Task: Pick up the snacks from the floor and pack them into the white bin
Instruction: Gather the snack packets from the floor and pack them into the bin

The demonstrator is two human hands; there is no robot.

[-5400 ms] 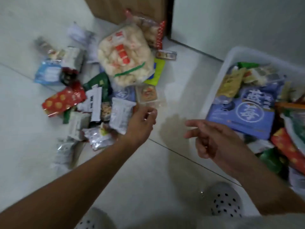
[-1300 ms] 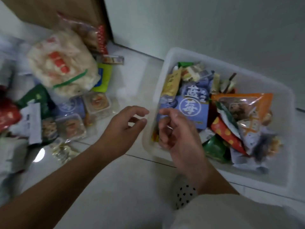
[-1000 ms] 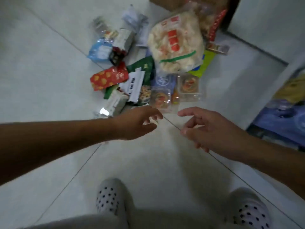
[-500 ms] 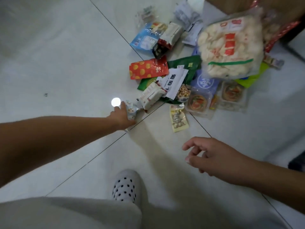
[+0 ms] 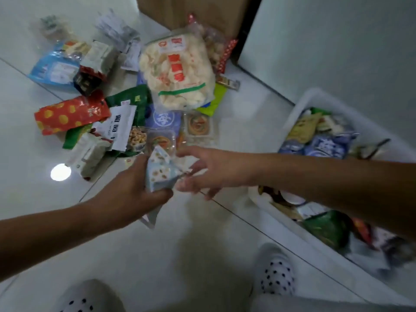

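My left hand [image 5: 132, 190] grips a small light-blue snack packet [image 5: 158, 174] above the floor, at the middle of the view. My right hand [image 5: 211, 172] reaches in from the right and pinches the packet's right edge between thumb and fingers. Behind the hands lies the snack pile on the floor: a big bag of white crackers [image 5: 177, 70], a red bag with yellow dots [image 5: 72, 113], a green packet [image 5: 132, 100], a blue packet [image 5: 54, 68] and clear trays [image 5: 198, 127]. The white bin [image 5: 281, 224] stands at the right, holding several packets; my right arm hides part of it.
A brown cardboard box [image 5: 191, 12] stands behind the pile, against a white wall [image 5: 326, 41]. My feet in dotted slippers [image 5: 276, 275] are at the bottom edge. A lamp's reflection [image 5: 60, 172] shines on the tiled floor left of my hands.
My left hand lifted the light-blue packet off the floor and carried it right. My right hand moved up to meet it and took its edge. The bin came back into view.
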